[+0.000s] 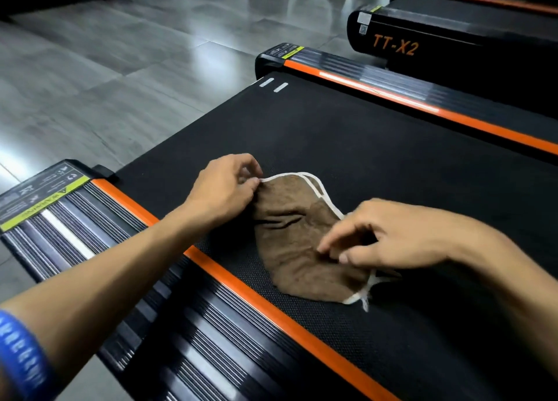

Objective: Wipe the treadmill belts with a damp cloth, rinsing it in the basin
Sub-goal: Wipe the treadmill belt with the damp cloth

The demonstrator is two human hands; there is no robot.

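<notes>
From the head camera I see a brown cloth (297,243) with a white edging lying rumpled on the black treadmill belt (377,147), near the belt's left side. My left hand (225,187) pinches the cloth's far white corner between thumb and fingertips. My right hand (392,234) hovers over the cloth's near right part with fingers curled down; the fingertips (327,248) seem to nip a fold of the fabric, though I cannot tell for sure.

An orange stripe (241,283) runs along each side of the belt, and beside the left one lies a ribbed black-and-silver side rail (99,234). At the rail's far end sits a lime-green warning label (45,204); its print is too small to read. A second treadmill (422,47) farther off carries orange lettering, "TT-X2". On my left forearm is a blue wristband (22,358) with white letters that I cannot make out. The floor (105,77) is glossy grey tile.
</notes>
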